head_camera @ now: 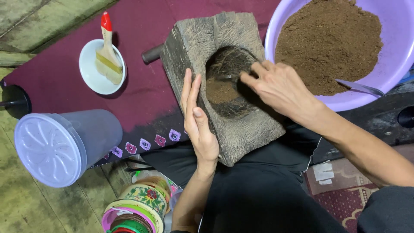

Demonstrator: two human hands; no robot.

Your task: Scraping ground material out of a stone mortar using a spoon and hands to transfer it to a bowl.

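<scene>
Fingers of left hand (199,121) lying flat, open, against wooden mould (224,82) side | right hand (278,84) fingers curling loosely, pressing brown powder (220,89) in hollow beneath fingertips, gripping nothing

We cannot see the right hand's (280,86) fingertips inside the wooden mortar's (224,82) hollow. The lilac basin (388,73) and spoon (360,88) are partly cut off or buried.

Rough, matt wooden mortar (224,82); glossy lilac plastic basin (388,64) of dull powder (330,41); smooth white dish (92,75); woven maroon cloth (64,82).
</scene>
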